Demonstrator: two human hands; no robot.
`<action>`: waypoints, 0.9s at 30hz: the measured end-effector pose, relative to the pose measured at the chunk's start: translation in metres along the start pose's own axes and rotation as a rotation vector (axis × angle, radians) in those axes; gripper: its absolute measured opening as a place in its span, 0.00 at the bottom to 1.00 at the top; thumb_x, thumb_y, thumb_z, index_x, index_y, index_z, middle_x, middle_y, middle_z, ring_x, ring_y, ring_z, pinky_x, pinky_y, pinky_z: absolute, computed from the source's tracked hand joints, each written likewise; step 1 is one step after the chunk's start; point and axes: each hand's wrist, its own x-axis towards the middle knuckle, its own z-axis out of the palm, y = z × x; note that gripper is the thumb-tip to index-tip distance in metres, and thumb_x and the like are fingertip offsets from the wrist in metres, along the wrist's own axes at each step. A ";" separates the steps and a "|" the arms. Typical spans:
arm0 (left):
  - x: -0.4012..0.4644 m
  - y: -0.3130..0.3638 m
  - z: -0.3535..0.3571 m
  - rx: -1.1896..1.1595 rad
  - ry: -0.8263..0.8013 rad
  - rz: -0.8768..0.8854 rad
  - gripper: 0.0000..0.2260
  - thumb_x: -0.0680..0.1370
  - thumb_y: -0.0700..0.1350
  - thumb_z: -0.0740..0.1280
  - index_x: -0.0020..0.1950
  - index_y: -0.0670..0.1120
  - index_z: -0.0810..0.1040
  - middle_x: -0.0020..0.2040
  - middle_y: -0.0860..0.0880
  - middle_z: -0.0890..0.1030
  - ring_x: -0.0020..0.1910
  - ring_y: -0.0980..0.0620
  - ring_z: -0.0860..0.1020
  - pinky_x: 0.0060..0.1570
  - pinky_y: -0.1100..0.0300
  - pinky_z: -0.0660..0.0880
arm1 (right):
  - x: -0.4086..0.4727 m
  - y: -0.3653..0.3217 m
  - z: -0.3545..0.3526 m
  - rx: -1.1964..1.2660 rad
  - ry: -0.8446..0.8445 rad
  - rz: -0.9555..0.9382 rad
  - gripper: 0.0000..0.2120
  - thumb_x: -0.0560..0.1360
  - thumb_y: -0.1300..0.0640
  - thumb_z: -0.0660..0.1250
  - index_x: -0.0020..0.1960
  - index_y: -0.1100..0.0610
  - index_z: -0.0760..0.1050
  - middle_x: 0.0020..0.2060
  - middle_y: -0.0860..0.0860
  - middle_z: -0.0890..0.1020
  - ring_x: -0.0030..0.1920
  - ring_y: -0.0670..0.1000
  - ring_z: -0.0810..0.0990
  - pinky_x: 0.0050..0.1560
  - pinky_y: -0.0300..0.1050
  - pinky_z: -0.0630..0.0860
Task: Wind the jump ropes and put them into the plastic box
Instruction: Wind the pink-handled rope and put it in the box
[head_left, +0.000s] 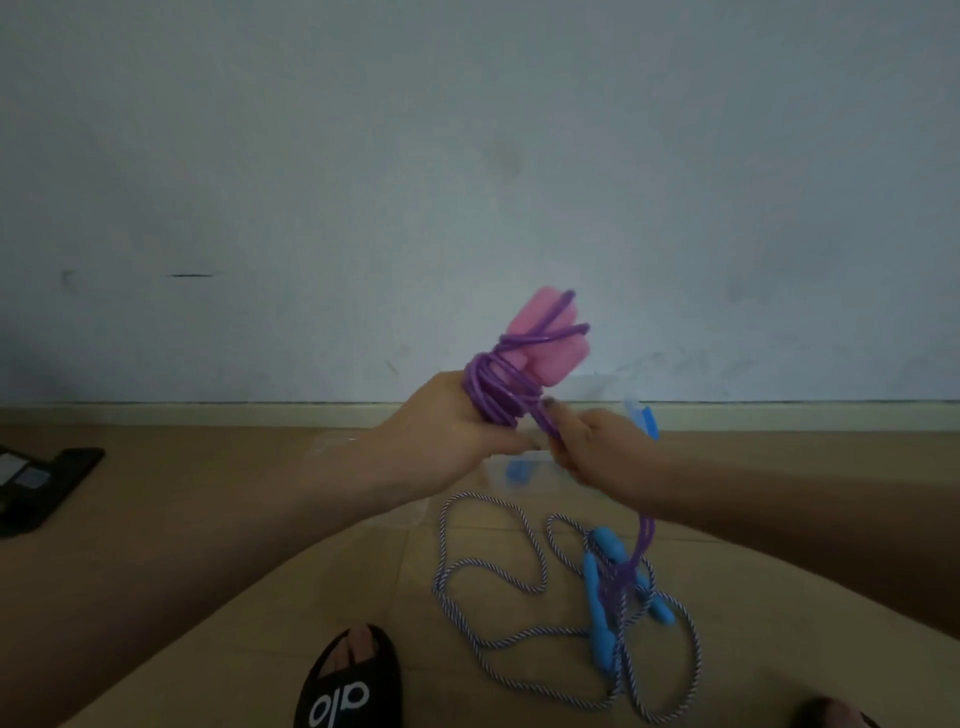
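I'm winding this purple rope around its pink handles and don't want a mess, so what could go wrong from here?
1. The loose tail of the purple rope hangs from your right hand down onto the blue handles of the striped rope on the floor; pulling may snag or drag them.
2. The coils by your left hand sit loosely around the pink handles and could slip off.

Glossy smooth purple cord wraps matt pink handles; twisted striped rope lies on smooth tiles.

Pale grey wall, cream baseboard, tan tiled floor, dim light.
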 end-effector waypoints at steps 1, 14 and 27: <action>0.002 -0.005 0.000 -0.093 0.005 -0.103 0.14 0.72 0.35 0.71 0.32 0.44 0.69 0.23 0.52 0.66 0.21 0.55 0.62 0.24 0.63 0.61 | -0.007 -0.001 0.003 0.005 -0.029 0.015 0.28 0.82 0.41 0.47 0.29 0.53 0.67 0.24 0.48 0.71 0.28 0.49 0.70 0.37 0.44 0.68; 0.001 -0.028 0.002 0.655 -0.041 -0.261 0.07 0.77 0.42 0.64 0.51 0.42 0.79 0.42 0.45 0.78 0.35 0.49 0.75 0.20 0.71 0.62 | -0.037 -0.074 -0.034 -0.988 0.063 -0.530 0.22 0.81 0.44 0.52 0.32 0.53 0.64 0.27 0.48 0.68 0.26 0.47 0.66 0.30 0.42 0.62; -0.015 -0.026 -0.001 0.878 -0.067 0.206 0.09 0.78 0.48 0.63 0.58 0.54 0.72 0.46 0.51 0.80 0.41 0.53 0.77 0.29 0.64 0.67 | 0.032 -0.057 -0.030 -0.638 0.054 -0.458 0.29 0.77 0.32 0.52 0.31 0.55 0.65 0.24 0.48 0.68 0.27 0.50 0.68 0.32 0.43 0.64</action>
